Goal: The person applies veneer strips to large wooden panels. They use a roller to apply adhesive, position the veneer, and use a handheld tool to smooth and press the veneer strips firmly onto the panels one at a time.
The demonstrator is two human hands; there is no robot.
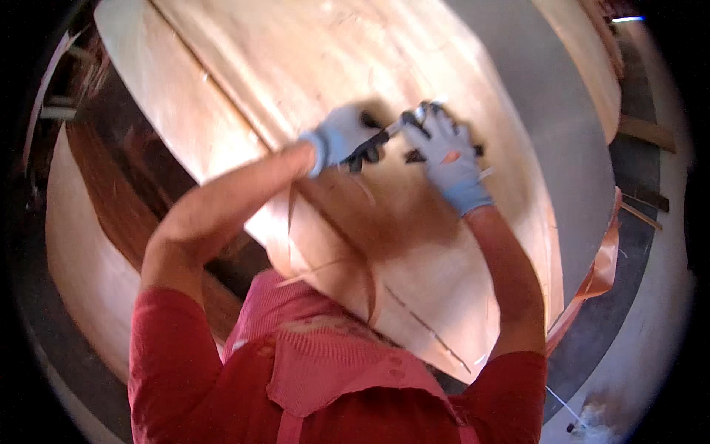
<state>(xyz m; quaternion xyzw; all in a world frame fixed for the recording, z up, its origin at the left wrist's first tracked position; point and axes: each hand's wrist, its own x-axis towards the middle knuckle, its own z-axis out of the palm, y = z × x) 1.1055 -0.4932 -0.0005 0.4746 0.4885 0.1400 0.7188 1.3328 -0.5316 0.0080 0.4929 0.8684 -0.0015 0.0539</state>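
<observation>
My left hand [344,137], in a grey glove with a light blue cuff, is closed around a slim black-handled knife [373,143]. The knife's pale front end points right and reaches the fingers of my right hand [450,152]. That hand, gloved alike, lies with fingers spread over the wood veneer sheet [421,244]. Dark ends stick out on both sides of its palm; whether they belong to a bar under it or to the glove I cannot tell. A small hole shows on the back of the right glove. Motion blurs the knife tip.
A dark seam [214,85] runs slantwise across the pale veneer. Thin curled veneer strips [371,292] lie near my body. Beyond the sheet on the right is a grey surface [558,111]. Another wooden sheet [81,251] lies at the left, and a loose peeled strip [603,259] hangs at the right.
</observation>
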